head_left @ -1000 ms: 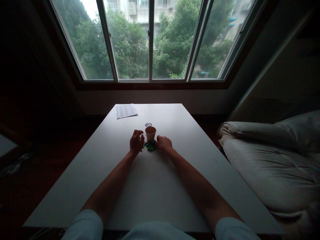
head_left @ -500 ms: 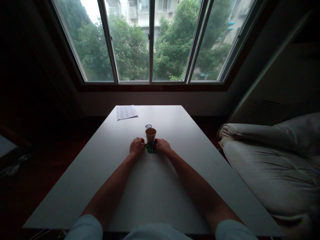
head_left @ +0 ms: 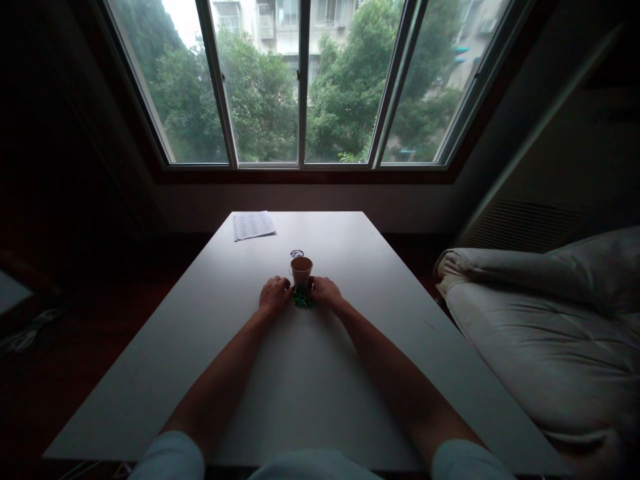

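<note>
Our daylight came from the window (head_left: 302, 87) at the top, its sky (head_left: 181, 23) burnt white at upper left. We saw a sheen on the worktop (head_left: 325, 232) near mid-frame, near-black left and upper-right edges, wide-angle stretch toward the corners, and, at centre, green pieces (head_left: 303, 300) too dim to separate.

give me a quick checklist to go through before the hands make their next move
1. Cup upright: ok, its mouth faces up.
2. Small pieces within reach: ok, heaped on the near side of the cup, between the hands.
3. Left hand in place: ok, at the left side of the heap.
4. Right hand in place: ok, at the right side of the heap.
5. A piece gripped in either hand: cannot tell, too small and dark.
6. Papers out of the way: ok, by the table's far left corner.
</note>
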`<state>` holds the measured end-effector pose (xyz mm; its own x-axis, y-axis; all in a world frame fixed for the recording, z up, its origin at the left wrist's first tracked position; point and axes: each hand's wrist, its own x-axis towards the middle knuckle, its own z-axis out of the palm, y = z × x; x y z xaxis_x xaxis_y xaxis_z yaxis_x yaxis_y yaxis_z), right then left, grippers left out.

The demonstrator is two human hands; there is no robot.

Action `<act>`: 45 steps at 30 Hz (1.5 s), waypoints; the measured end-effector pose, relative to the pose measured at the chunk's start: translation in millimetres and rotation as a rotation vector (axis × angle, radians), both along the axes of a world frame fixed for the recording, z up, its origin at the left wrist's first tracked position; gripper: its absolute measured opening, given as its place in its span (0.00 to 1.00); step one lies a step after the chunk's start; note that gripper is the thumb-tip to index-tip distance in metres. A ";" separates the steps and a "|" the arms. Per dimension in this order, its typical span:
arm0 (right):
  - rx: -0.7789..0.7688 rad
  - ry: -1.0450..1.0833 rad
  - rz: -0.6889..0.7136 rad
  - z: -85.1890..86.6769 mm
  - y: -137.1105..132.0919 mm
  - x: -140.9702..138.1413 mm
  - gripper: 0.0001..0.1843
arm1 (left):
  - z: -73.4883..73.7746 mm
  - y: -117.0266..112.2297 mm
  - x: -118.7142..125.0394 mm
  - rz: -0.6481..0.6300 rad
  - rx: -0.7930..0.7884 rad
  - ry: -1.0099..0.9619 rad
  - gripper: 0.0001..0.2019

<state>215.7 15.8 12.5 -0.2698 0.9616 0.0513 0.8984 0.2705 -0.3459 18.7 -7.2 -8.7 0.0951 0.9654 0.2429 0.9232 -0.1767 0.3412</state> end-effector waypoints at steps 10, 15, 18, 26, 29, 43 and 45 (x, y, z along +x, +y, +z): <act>-0.061 0.338 0.249 16.9 11.2 16.6 0.08 | 0.0 -1.1 -0.2 -0.017 0.005 0.026 0.11; -0.041 0.572 0.216 20.2 14.0 15.7 0.07 | 0.0 -0.1 1.0 -0.011 -0.015 0.038 0.11; 0.018 0.630 0.201 17.3 14.4 9.8 0.06 | 0.1 0.3 1.5 -0.008 -0.022 0.043 0.12; 0.121 0.890 0.124 14.3 17.4 -2.6 0.12 | 2.5 -2.1 1.8 -0.008 -0.023 0.033 0.12; 0.087 0.965 0.075 16.0 18.4 -1.5 0.15 | 3.7 -3.3 1.8 -0.026 -0.005 0.009 0.10; 0.113 1.066 -0.016 9.0 22.7 -2.2 0.18 | 6.9 -7.2 2.9 -0.013 0.031 -0.052 0.09; 0.101 1.091 -0.011 10.1 21.6 -2.7 0.18 | 8.2 -7.6 2.6 -0.015 0.045 -0.063 0.09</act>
<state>213.0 37.4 22.6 -0.0228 0.9414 0.3364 0.1247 0.3365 -0.9334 21.3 -14.8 -0.5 0.0925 0.9520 0.2919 0.8972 -0.2068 0.3902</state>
